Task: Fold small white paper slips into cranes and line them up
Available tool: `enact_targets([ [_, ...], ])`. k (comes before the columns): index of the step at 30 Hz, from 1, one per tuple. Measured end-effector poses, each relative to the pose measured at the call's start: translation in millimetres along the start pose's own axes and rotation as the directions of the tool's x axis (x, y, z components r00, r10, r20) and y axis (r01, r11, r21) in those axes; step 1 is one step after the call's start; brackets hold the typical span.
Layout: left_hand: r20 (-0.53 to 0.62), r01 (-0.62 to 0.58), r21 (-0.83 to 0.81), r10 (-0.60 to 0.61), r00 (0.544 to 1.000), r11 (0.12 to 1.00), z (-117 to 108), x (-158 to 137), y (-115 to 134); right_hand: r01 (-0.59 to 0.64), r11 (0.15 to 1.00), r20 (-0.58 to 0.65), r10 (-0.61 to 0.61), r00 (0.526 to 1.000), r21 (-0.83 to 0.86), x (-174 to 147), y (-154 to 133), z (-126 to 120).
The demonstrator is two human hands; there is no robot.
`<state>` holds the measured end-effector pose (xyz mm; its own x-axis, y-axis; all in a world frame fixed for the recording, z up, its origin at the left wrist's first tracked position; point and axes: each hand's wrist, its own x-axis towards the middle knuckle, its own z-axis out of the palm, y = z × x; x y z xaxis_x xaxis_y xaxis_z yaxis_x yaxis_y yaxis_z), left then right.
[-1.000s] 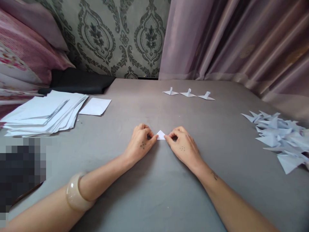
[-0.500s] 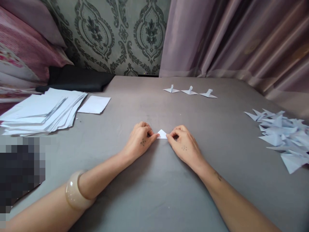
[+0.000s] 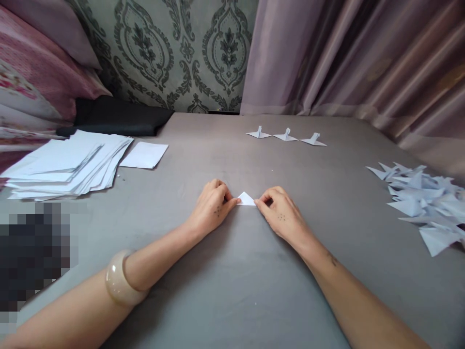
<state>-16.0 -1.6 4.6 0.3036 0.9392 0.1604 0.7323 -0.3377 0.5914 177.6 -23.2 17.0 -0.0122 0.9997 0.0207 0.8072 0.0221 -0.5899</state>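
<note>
Between my two hands, at the middle of the grey tabletop (image 3: 225, 271), lies a small white folded paper triangle (image 3: 246, 199), its point facing away from me. My left hand (image 3: 215, 203) pinches its left corner between thumb and fingers. At the right corner, my right hand (image 3: 280, 209) closes thumb and forefinger on the paper's tip. Both hands rest low, close to the table surface. The fingers hide the ends of the triangle.
White paper sheets (image 3: 65, 160) are stacked at the left, beside a small square paper (image 3: 145, 155). Behind them lies a folded black cloth (image 3: 119, 116). Three folded paper birds (image 3: 286, 135) stand in a row at the back. Several more lie heaped (image 3: 428, 198) at the right.
My right hand has shifted slightly right, so more of the paper triangle shows between the hands. My left hand stays pinched on its corner. The view has moved slightly.
</note>
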Motion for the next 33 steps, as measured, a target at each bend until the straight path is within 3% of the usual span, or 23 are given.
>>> enact_targets([
  [3,-0.014,-0.022,-0.01,0.022,1.0,1.0,3,-1,-3,0.04,0.998,-0.025,-0.042,0.999,-0.055,-4,-2,0],
  [5,-0.032,-0.045,-0.003,0.045,0.998,0.999,6,-1,-6,0.143,0.984,-0.043,-0.148,0.988,-0.104,-7,-5,2],
  [9,-0.067,-0.09,0.017,0.091,0.994,0.996,9,-1,-8,0.46,0.866,0.046,-0.46,0.887,-0.195,-12,-8,4],
  [11,-0.065,-0.087,0.007,0.087,0.994,0.996,8,0,-6,0.523,0.825,0.095,-0.515,0.852,-0.213,-13,-8,4],
  [20,-0.034,0.053,0.023,-0.052,0.998,0.998,-4,-3,-2,0.467,0.786,0.102,-0.469,0.877,-0.406,-27,-21,4],
  [24,0.034,0.135,0.008,-0.135,0.99,0.991,-10,-4,4,0.454,0.754,0.099,-0.467,0.879,-0.474,-32,-29,6],
  [29,0.068,0.209,0.012,-0.209,0.976,0.978,-17,-3,10,0.45,0.732,0.113,-0.462,0.88,-0.511,-34,-35,7],
  [33,0.092,0.221,0.008,-0.221,0.971,0.975,-18,-3,10,0.441,0.762,0.121,-0.439,0.89,-0.473,-35,-31,4],
])
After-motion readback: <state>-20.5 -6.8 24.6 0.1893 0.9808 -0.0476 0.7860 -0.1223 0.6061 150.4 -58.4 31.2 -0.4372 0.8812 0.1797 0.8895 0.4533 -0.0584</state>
